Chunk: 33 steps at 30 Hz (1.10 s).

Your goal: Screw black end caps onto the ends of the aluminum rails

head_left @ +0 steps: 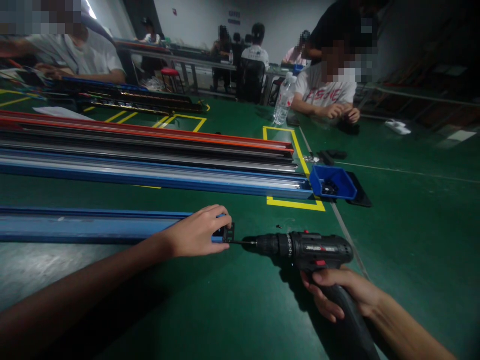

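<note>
My right hand is wrapped round the grip of a black cordless drill, which lies level and points left. Its long thin bit reaches the black end cap on a blue metal rail. With fingers curled over the rail's right end, my left hand grips the rail close to the cap. The bit's tip is at the lower part of the cap; whether a screw sits there is too small to tell.
Beyond lie several long rails, one blue and one orange. A blue bin with black parts stands at their right ends. Farther back are a water bottle and a co-worker's hands. Another person sits at the far left.
</note>
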Each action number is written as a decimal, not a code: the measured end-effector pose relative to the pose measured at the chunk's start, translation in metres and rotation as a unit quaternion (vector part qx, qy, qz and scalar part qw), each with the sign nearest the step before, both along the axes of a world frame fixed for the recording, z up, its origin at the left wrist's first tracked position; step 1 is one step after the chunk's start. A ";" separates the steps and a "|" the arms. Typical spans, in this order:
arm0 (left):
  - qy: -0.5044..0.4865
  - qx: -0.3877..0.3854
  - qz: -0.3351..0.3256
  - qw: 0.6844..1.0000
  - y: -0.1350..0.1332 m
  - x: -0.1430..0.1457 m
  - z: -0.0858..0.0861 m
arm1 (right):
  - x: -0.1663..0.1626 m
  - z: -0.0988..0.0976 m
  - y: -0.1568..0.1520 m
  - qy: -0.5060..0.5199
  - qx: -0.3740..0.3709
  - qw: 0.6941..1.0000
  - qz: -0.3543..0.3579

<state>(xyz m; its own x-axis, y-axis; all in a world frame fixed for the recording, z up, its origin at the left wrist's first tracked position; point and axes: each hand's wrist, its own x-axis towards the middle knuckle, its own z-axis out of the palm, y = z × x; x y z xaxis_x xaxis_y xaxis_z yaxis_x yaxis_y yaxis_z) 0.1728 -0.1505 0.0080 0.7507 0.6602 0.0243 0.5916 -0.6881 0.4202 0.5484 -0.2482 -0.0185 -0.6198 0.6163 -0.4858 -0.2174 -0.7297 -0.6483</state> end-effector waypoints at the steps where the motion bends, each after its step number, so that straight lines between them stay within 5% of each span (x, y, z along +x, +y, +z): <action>1: -0.001 -0.001 0.000 1.000 0.000 0.000 0.000 | 0.000 0.000 0.000 0.002 0.000 1.000 0.003; 33: 0.003 -0.009 0.001 1.000 0.001 -0.001 -0.001 | 0.002 -0.002 -0.001 0.028 0.000 1.000 0.005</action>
